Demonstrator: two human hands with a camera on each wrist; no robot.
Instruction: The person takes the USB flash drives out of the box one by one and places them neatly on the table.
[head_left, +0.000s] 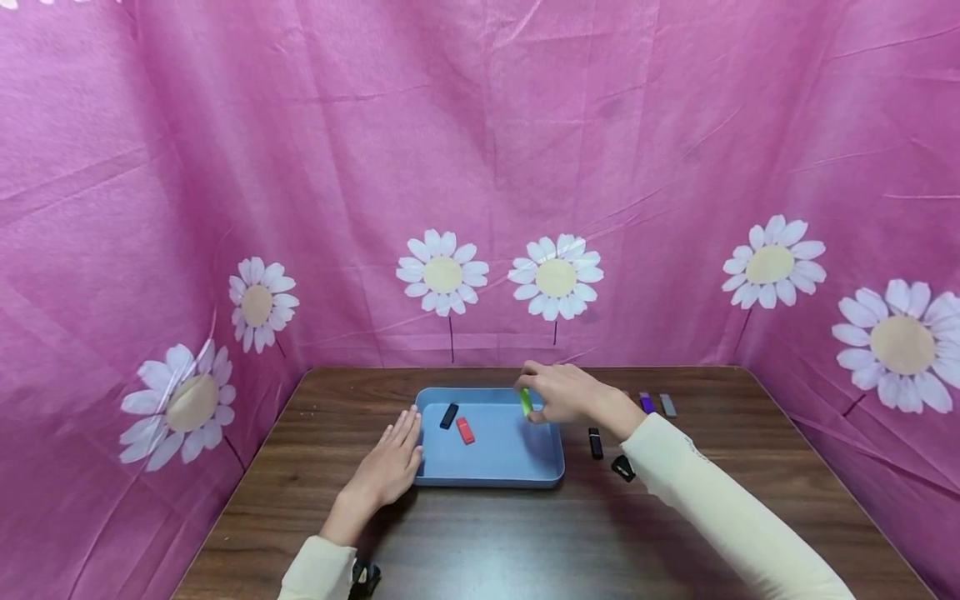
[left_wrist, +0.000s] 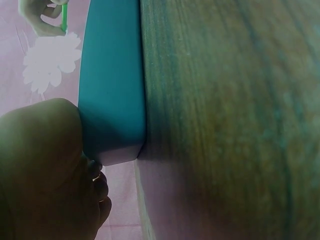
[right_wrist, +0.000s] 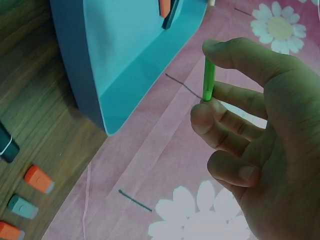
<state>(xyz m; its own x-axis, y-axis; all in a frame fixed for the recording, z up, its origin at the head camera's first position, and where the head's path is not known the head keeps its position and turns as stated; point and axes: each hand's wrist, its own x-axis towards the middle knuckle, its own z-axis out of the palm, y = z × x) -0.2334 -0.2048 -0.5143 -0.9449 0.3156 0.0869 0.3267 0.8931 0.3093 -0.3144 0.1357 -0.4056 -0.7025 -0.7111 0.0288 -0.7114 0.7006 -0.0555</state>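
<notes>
A green stick-like piece (head_left: 527, 402) is pinched between thumb and fingers of my right hand (head_left: 562, 393), above the right part of the blue tray (head_left: 487, 481). The right wrist view shows the green piece (right_wrist: 209, 80) upright in the right hand (right_wrist: 270, 110). Inside the tray lie a black piece (head_left: 449, 416) and a red piece (head_left: 465, 430), side by side and apart. My left hand (head_left: 388, 460) rests with straight fingers against the tray's left side; in the left wrist view that hand (left_wrist: 45, 165) touches the tray wall (left_wrist: 112, 80).
Right of the tray on the wooden table (head_left: 480, 542) lie a black piece (head_left: 596, 443), another dark item (head_left: 622, 467), a purple piece (head_left: 647, 403) and a grey piece (head_left: 668, 406). A pink flowered cloth (head_left: 495, 150) hangs behind and at both sides.
</notes>
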